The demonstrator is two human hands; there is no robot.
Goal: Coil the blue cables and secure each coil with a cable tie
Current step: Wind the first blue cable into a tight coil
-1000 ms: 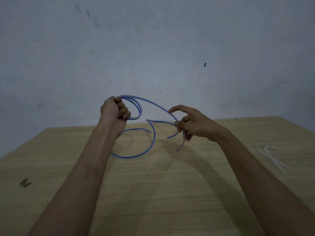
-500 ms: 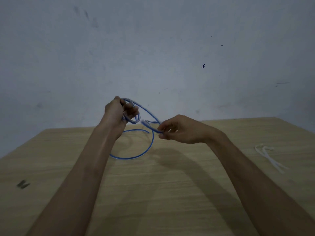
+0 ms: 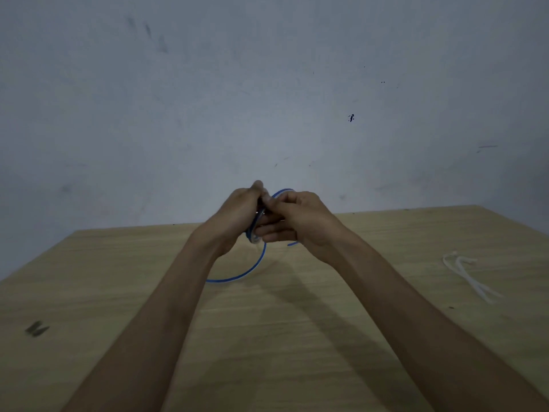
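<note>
Left fingers: the left hand (image 3: 237, 214) is curled shut around gathered turns of the blue cable (image 3: 258, 258), thumb up at 12 o'clock.
Right fingers: the right hand (image 3: 300, 218) meets the left from 3 o'clock, its fingers (image 3: 274, 233) folded in on the same bundle; both hands touch each other.
Blue cable: held in the air above the far half of the worktop; a short arc shows above the knuckles at 12 o'clock, one loop hangs from the hands toward 7 o'clock and passes behind the left forearm, and a short free end sticks out under the right hand at 5 o'clock.
Cable ties: a small heap of pale cable ties (image 3: 466, 275) lies on the worktop at 3 to 4 o'clock from the hands, well apart from them, untouched.
Worktop: the light wooden worktop (image 3: 282, 352) bears a small dark mark (image 3: 37, 328) near its edge at 8 o'clock.
Wall: a grey, scuffed wall (image 3: 267, 84) stands behind the worktop.
</note>
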